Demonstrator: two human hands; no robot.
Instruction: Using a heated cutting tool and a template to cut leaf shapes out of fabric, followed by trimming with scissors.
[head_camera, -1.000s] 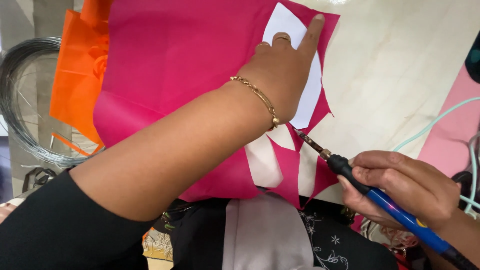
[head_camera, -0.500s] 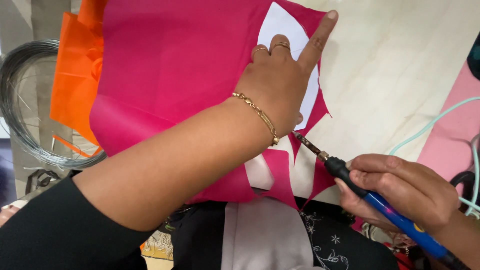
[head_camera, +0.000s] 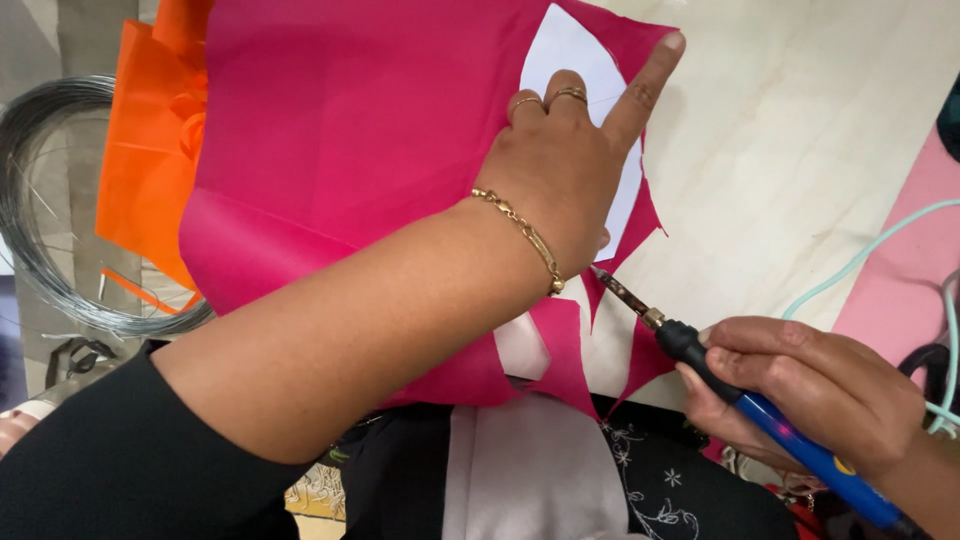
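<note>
My left hand (head_camera: 570, 170) presses flat on a white paper template (head_camera: 575, 55) that lies on a sheet of magenta fabric (head_camera: 350, 130), index finger stretched toward the fabric's far right edge. It wears rings and a gold bracelet. My right hand (head_camera: 810, 390) grips a blue-and-black soldering-iron-like hot tool (head_camera: 740, 400) like a pen. Its metal tip touches the fabric edge just below my left palm. Cut pointed shapes of magenta fabric hang at the near edge.
Orange fabric (head_camera: 150, 170) lies under the magenta sheet at the left. A coil of grey wire (head_camera: 40, 250) sits at the far left. A pale wooden board (head_camera: 800, 150) is the work surface. A light green cord (head_camera: 860, 260) and pink material (head_camera: 900, 290) are at the right.
My left hand has slid a little up and right along the template, with the index finger more extended. The hot tool's tip has followed it upward along the fabric edge.
</note>
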